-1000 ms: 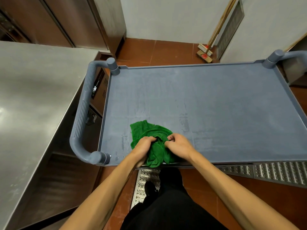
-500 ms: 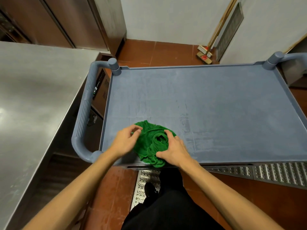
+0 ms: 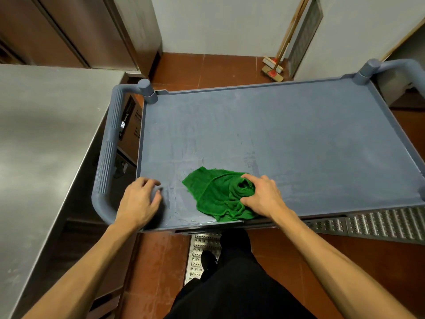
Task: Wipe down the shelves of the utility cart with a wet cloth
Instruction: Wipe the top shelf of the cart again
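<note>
Loose black trousers [image 3: 232,295]; black shoe [image 3: 208,260] at hem; forearms [image 3: 92,261] bare; left hand [image 3: 138,204], right hand [image 3: 264,198] bare.

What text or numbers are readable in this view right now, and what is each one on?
"50", or close to it: lit digits on the dark appliance panel seen between the cart's handle and shelf; they are sideways and blurred, so I'm not certain.
Small white marks beside those digits: too small to read.
Utility cart, green cloth, steel counter: no text or label visible.
</note>
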The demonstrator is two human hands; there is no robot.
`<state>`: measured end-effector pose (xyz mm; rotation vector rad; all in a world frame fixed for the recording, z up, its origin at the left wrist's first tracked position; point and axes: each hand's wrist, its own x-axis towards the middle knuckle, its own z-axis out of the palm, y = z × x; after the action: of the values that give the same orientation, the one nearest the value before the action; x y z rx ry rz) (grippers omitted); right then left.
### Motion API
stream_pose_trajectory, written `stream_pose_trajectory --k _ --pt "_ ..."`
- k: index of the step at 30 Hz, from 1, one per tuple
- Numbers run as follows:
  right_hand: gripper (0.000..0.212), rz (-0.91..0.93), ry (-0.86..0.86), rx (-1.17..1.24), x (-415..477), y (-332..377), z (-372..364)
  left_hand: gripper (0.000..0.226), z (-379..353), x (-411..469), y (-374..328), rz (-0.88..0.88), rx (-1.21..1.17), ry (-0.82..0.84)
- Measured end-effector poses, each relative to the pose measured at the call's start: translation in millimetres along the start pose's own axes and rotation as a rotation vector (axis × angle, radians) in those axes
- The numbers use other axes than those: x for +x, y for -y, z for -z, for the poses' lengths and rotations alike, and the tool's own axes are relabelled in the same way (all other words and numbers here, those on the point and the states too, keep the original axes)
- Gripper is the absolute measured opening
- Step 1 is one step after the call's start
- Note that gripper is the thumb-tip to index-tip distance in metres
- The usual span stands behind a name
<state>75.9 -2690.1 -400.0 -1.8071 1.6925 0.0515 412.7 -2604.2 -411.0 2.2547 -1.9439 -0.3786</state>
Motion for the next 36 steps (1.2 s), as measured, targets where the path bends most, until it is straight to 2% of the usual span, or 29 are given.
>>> stream_pose_trajectory --k 5,9,15,18,20,22,25,28,36 --pt "0.063 -0.063 -0.097 -0.035 0 -33 20 0.048 4 -1 -2 0.028 -0.073 0.014" --pt "0.06 -0.132 -0.157 -0.067 0 -61 39 0.039 3 -2 -3 0.036 -0.11 0.02" --pt "0.066 -0.257 -0.234 -0.056 5 -99 71 0.02 2 -3 0 0.064 -0.219 -0.02" --pt "0.068 -0.301 -0.309 -0.063 7 -117 82 0.026 2 -3 2 0.001 -0.245 -0.033" --pt "0.07 -0.278 -0.287 0.015 4 -123 85 0.035 5 -1 6 -0.085 -0.251 -0.02" --pt "0.075 -0.224 -0.161 0.07 -5 -122 83 0.037 8 0 11 -0.186 -0.227 -0.017" --pt "0.092 -0.143 -0.022 -0.038 -14 -123 76 0.038 9 -1 13 -0.284 -0.202 -0.036" --pt "0.102 -0.152 -0.001 -0.128 -9 -120 74 0.034 6 0 10 -0.238 -0.283 -0.036" --pt "0.089 -0.151 -0.056 -0.13 4 -107 52 0.027 7 -3 6 -0.227 -0.398 -0.056"
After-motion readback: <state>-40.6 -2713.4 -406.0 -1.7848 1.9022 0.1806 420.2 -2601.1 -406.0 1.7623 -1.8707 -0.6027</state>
